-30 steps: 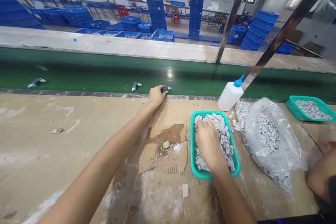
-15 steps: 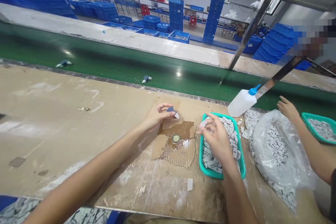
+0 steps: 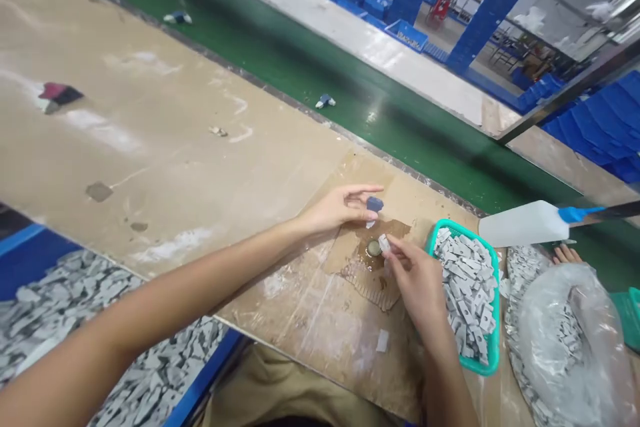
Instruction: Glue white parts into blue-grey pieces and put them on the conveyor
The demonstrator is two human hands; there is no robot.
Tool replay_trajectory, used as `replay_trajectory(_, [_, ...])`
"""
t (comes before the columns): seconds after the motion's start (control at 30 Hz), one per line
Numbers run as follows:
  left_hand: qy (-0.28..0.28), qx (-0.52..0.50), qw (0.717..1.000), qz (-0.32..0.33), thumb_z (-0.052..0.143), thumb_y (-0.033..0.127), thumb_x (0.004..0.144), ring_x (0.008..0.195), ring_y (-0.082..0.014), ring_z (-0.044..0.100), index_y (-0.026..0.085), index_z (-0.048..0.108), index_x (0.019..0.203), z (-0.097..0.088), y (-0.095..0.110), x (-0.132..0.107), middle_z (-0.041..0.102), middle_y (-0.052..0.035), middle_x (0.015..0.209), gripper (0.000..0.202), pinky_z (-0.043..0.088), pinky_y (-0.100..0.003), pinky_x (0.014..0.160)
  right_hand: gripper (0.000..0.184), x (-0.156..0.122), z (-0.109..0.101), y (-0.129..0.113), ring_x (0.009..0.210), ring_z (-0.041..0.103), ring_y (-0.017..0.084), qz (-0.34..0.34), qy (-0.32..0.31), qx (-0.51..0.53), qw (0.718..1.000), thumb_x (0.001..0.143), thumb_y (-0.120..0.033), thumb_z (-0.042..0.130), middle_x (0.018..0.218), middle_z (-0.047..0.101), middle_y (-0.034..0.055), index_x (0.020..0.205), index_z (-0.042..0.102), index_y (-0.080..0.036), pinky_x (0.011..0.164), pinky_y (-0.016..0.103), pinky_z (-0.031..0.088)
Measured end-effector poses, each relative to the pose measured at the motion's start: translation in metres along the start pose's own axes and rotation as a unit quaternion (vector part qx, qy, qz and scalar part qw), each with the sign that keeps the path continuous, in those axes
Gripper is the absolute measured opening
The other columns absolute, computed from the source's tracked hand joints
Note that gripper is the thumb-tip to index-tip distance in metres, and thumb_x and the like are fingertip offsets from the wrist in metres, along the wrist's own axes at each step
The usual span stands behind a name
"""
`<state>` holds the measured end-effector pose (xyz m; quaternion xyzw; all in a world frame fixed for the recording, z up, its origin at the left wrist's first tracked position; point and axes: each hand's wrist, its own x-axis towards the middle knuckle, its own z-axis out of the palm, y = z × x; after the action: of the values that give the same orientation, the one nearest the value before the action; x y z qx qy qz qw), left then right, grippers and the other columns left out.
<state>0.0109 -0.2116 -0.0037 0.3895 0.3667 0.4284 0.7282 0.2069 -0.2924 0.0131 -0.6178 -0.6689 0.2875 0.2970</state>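
My left hand [image 3: 336, 209] pinches a small dark blue part [image 3: 374, 204] with a white tip, held just above the stained cardboard patch [image 3: 370, 267]. My right hand [image 3: 419, 280] pinches a small grey piece [image 3: 384, 243] right beside a round glue cap [image 3: 373, 249] on that patch. The two hands are a few centimetres apart. To the right of my right hand stands a teal basket [image 3: 493, 353] full of grey pieces.
A white glue bottle [image 3: 523, 223] with a blue nozzle lies behind the basket. A clear bag of grey pieces [image 3: 575, 340] is at the right, with another person's fingers [image 3: 566, 254] near it. Small parts [image 3: 325, 101] ride the green belt [image 3: 300, 67]. A blue crate of grey pieces [image 3: 75, 307] sits below left.
My left hand took the blue part off the belt's edge and brought it back over the cardboard. My right hand lifted a grey piece out of the basket toward the glue cap. The view tilted.
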Motion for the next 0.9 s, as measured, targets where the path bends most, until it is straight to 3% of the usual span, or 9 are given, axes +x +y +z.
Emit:
replay_trajectory(0.2, [0.025, -0.049, 0.998, 0.012, 0.085, 0.009, 0.062, 0.071, -0.0138, 0.069, 0.012, 0.074, 0.093, -0.0032, 0.0011, 0.0029, 0.074, -0.0064, 0.082, 0.033, 0.057, -0.031, 0.078, 0.026, -0.0042, 0.005, -0.0002, 0.073, 0.075, 0.02, 0.024, -0.007, -0.044, 0.999, 0.086, -0.036, 0.066, 0.088, 0.08, 0.0062, 0.102, 0.077, -0.018, 0.07, 0.031, 0.062])
replay_trajectory(0.43, [0.019, -0.03, 0.999, 0.013, 0.083, 0.009, 0.065, 0.094, -0.0176, 0.071, 0.012, 0.078, 0.097, -0.0018, 0.0024, -0.0004, 0.075, -0.0112, 0.106, 0.033, 0.055, -0.033, 0.091, 0.016, -0.0048, 0.0051, -0.0022, 0.076, 0.073, 0.017, -0.127, 0.014, -0.164, 0.978, 0.092, -0.024, 0.065, 0.09, 0.079, 0.0056, 0.097, 0.079, -0.019, 0.07, 0.027, 0.058])
replay_trajectory(0.6, [0.014, 0.018, 0.999, 0.028, 0.086, 0.017, 0.065, 0.099, -0.0196, 0.069, 0.013, 0.078, 0.105, -0.0029, 0.001, -0.0027, 0.074, -0.0123, 0.11, 0.042, 0.051, -0.036, 0.098, 0.017, -0.0046, 0.0053, -0.0046, 0.068, 0.069, 0.013, -0.152, -0.011, -0.189, 0.97, 0.093, -0.02, 0.063, 0.082, 0.075, 0.0033, 0.098, 0.079, -0.018, 0.063, 0.023, 0.054])
replay_trajectory(0.9, [0.008, 0.058, 0.998, 0.032, 0.084, 0.017, 0.066, 0.093, -0.0196, 0.07, 0.012, 0.077, 0.108, -0.0035, -0.0007, -0.0022, 0.075, -0.0114, 0.104, 0.044, 0.052, -0.035, 0.093, 0.02, -0.0048, 0.0069, -0.0033, 0.068, 0.066, 0.013, -0.165, -0.032, -0.21, 0.963, 0.096, -0.021, 0.06, 0.081, 0.072, 0.0032, 0.104, 0.077, -0.017, 0.061, 0.023, 0.051])
